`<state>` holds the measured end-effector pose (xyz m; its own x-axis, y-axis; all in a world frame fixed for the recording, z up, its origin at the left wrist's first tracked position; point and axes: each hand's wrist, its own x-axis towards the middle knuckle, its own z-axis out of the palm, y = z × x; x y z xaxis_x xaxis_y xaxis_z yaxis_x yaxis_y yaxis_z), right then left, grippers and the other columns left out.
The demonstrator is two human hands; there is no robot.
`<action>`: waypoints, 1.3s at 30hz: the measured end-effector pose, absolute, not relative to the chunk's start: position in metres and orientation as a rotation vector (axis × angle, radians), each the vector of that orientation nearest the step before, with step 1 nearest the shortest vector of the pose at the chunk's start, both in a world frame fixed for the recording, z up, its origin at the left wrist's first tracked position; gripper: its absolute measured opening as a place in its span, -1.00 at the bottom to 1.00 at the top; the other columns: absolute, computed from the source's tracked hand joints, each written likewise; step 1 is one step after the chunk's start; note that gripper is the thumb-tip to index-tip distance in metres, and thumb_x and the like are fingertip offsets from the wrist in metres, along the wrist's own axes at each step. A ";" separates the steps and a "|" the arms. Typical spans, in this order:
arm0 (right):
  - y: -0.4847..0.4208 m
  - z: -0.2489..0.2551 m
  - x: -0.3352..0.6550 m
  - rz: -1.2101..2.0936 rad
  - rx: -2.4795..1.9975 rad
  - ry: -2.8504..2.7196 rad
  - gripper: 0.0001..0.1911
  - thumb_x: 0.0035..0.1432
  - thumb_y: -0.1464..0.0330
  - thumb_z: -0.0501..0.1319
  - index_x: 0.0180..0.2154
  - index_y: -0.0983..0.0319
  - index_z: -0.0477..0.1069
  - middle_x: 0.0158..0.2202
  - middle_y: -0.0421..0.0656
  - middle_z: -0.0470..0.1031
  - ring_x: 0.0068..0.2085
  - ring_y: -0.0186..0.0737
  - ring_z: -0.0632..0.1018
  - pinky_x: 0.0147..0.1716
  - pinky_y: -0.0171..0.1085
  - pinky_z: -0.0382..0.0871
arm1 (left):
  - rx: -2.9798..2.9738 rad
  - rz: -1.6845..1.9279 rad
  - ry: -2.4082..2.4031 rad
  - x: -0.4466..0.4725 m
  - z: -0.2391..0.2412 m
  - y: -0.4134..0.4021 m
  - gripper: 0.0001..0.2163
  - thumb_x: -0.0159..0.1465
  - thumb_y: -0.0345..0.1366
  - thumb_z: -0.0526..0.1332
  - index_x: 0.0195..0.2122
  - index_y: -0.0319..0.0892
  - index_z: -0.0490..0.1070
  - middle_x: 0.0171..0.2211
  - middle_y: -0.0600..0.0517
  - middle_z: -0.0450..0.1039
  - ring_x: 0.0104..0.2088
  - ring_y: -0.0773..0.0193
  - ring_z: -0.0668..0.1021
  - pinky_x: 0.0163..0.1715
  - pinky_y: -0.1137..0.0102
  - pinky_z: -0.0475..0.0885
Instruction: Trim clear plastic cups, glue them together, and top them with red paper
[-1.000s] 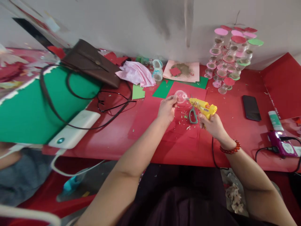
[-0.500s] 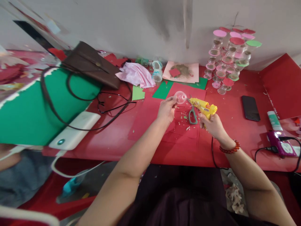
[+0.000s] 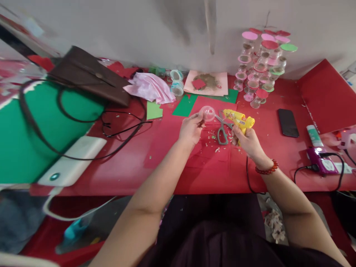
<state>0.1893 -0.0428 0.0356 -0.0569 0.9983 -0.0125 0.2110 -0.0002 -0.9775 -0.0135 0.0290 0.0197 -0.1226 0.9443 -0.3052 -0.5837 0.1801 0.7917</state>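
Between the fingers of my left hand [image 3: 191,128] is a small round clear plastic cup piece [image 3: 208,113], tilted with its round face up. My right hand [image 3: 247,142] is wrapped round the handle of a yellow glue gun [image 3: 238,119]. Its nozzle points left toward the plastic piece, with a gap between them. Below lie grey-handled scissors [image 3: 222,135] on red paper [image 3: 178,137], with small scraps scattered about them.
A stacked hanging of clear cups with coloured discs [image 3: 261,66] stands at the back right. A phone [image 3: 288,123] and a purple power adapter [image 3: 322,161] lie at right. At left are a brown bag [image 3: 90,76], eyeglasses [image 3: 122,124] and a white power bank [image 3: 72,159].
The glue gun has drawn back from the plastic piece, widening the gap and uncovering more of the scissors. The head view has shifted slightly to the right.
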 end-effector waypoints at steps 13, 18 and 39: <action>-0.060 0.036 0.272 0.139 -2.407 -1.891 -0.57 0.38 0.28 0.17 0.15 0.41 0.40 0.11 0.36 0.46 0.04 0.27 0.59 -0.03 0.06 0.46 | 0.423 1.592 0.951 -0.049 0.022 0.057 -0.81 0.34 -0.37 0.35 -0.45 -0.12 0.52 -0.51 0.07 0.50 -0.55 0.46 0.40 -0.56 0.51 0.26; -0.074 0.056 0.254 -0.100 -2.372 -1.919 -0.53 0.37 0.30 0.17 0.22 0.38 0.41 0.28 0.40 0.32 0.23 0.54 0.40 0.05 0.35 0.37 | 0.357 1.726 0.957 -0.092 0.030 0.069 -0.86 0.37 -0.23 0.36 -0.35 -0.08 0.56 -0.45 0.06 0.54 -0.48 0.42 0.50 -0.51 0.49 0.35; 0.017 0.040 0.116 0.465 -1.330 -1.854 -0.49 0.25 0.44 0.26 0.22 0.14 0.42 -0.01 -0.06 0.48 -0.14 -0.18 0.55 0.09 -0.04 0.52 | 0.286 1.645 0.854 -0.079 0.047 0.047 -0.85 0.31 -0.37 0.38 -0.41 -0.15 0.50 -0.53 0.13 0.48 -0.56 0.47 0.44 -0.52 0.52 0.29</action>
